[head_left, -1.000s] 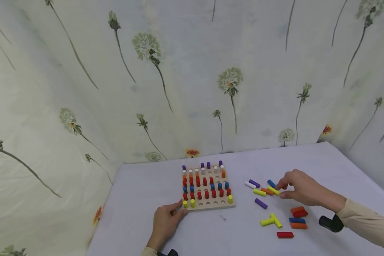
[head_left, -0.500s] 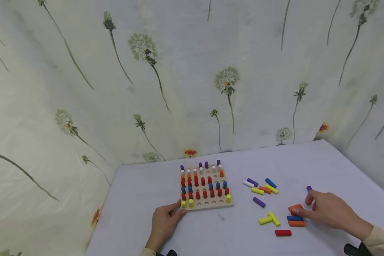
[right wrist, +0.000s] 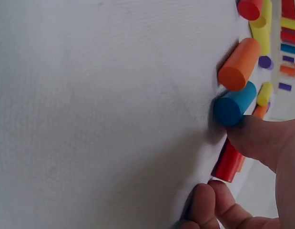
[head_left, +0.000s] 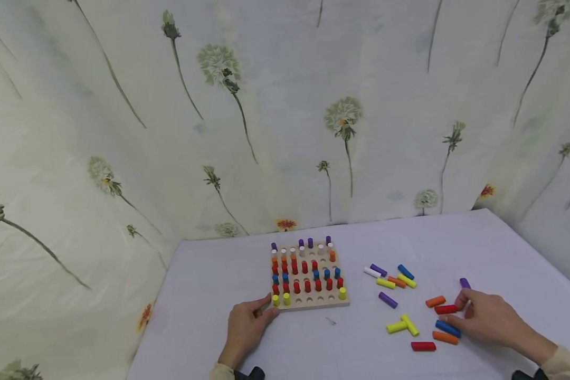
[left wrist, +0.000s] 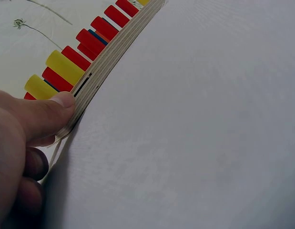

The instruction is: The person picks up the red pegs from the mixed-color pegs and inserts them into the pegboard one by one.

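Observation:
In the head view, a wooden pegboard (head_left: 313, 302) holds rows of upright colored pegs. My left hand (head_left: 248, 327) grips its near left corner; in the left wrist view, the thumb lies on the board's layered edge (left wrist: 106, 67). On the right, my right hand (head_left: 496, 319) is low over loose pegs, thumb and fingers apart. Between them lies the end of a red peg (head_left: 446, 309). The thumb touches a blue peg (right wrist: 233, 107) in the right wrist view. Just beyond the fingertips is a purple peg (head_left: 464, 283). Two orange pegs, one nearer me (head_left: 445, 337), lie close by.
More loose pegs lie between board and right hand, among them a purple peg (head_left: 388, 300), a yellow peg (head_left: 396, 328) and a red peg (head_left: 423, 346). A white cloth covers the table (head_left: 195, 295). Flower-printed fabric (head_left: 275, 132) hangs behind and at the sides.
My right hand has moved from the far pegs toward me and right, to the red and blue pegs. Those pegs have shifted and spread apart. The left hand keeps its grip on the board.

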The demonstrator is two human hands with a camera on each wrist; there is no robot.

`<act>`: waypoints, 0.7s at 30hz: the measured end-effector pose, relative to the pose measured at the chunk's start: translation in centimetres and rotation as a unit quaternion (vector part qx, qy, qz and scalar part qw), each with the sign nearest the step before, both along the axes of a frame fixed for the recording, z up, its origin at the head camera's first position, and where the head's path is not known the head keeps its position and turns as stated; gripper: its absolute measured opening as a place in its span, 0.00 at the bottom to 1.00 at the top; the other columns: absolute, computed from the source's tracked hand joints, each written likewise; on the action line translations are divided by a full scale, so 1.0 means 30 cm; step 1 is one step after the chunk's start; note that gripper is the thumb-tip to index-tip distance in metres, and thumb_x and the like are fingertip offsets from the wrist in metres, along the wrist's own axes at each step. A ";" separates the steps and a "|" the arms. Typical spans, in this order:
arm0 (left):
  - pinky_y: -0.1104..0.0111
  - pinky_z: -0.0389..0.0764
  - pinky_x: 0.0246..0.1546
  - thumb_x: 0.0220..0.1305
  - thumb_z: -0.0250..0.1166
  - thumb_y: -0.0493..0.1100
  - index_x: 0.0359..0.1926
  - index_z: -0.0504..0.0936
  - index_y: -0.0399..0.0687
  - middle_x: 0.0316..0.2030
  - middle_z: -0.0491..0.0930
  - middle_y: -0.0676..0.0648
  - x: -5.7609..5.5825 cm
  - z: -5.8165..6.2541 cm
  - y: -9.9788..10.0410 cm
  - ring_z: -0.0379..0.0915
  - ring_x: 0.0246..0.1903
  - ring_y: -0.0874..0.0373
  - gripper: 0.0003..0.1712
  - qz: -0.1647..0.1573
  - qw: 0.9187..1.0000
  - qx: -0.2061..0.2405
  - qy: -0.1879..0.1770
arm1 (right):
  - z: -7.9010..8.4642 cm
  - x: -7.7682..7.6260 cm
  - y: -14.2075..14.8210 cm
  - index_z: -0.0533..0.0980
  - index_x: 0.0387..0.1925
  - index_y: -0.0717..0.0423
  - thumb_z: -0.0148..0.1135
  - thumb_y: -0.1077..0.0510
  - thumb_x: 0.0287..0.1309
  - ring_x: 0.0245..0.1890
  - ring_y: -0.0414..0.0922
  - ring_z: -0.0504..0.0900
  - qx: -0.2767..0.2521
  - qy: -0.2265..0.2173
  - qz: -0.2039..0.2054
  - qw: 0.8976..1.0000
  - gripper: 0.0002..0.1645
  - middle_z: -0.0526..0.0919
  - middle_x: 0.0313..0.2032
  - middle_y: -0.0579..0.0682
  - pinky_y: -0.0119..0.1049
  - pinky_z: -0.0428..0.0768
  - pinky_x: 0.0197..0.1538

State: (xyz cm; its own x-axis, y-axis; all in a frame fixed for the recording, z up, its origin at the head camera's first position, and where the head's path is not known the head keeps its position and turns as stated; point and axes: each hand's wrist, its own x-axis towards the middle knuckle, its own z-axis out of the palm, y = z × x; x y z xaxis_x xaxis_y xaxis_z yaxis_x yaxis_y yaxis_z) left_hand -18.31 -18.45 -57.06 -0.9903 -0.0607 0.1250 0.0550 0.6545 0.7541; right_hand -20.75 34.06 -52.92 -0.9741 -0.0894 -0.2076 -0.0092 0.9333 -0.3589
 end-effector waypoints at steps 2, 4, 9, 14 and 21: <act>0.74 0.57 0.18 0.64 0.77 0.56 0.57 0.90 0.50 0.15 0.65 0.61 -0.001 -0.001 0.001 0.56 0.16 0.69 0.25 -0.005 1.000 -0.003 0.003 | 0.002 0.003 0.000 0.76 0.38 0.58 0.78 0.27 0.49 0.28 0.44 0.73 0.000 -0.003 -0.003 1.000 0.40 0.77 0.26 0.47 0.36 0.72 0.30; 0.74 0.57 0.18 0.64 0.77 0.56 0.57 0.90 0.50 0.15 0.65 0.61 -0.002 0.000 0.002 0.56 0.16 0.69 0.25 -0.006 1.000 -0.003 0.003 | 0.007 0.003 -0.003 0.76 0.39 0.58 0.77 0.27 0.50 0.28 0.44 0.73 0.002 -0.003 -0.002 1.000 0.40 0.78 0.26 0.47 0.36 0.72 0.30; 0.74 0.57 0.18 0.63 0.77 0.55 0.57 0.90 0.50 0.15 0.66 0.61 -0.002 0.001 0.003 0.57 0.16 0.68 0.24 0.002 1.000 0.001 0.006 | 0.016 -0.014 -0.021 0.76 0.39 0.59 0.71 0.23 0.54 0.28 0.44 0.73 0.004 -0.001 -0.004 1.000 0.42 0.77 0.25 0.47 0.38 0.69 0.30; 0.74 0.58 0.18 0.63 0.77 0.56 0.57 0.90 0.52 0.15 0.67 0.61 0.000 -0.001 0.004 0.58 0.16 0.68 0.24 0.003 1.000 0.001 -0.004 | 0.014 -0.024 -0.025 0.75 0.37 0.60 0.74 0.27 0.53 0.27 0.44 0.73 0.001 -0.005 -0.002 1.000 0.40 0.78 0.25 0.47 0.38 0.71 0.30; 0.74 0.57 0.18 0.63 0.77 0.55 0.57 0.90 0.50 0.15 0.66 0.61 -0.003 0.002 0.003 0.57 0.16 0.68 0.25 0.003 1.000 -0.002 0.000 | 0.002 -0.028 -0.013 0.77 0.35 0.57 0.79 0.33 0.52 0.30 0.44 0.72 -0.022 0.012 0.001 1.000 0.34 0.77 0.26 0.46 0.35 0.71 0.31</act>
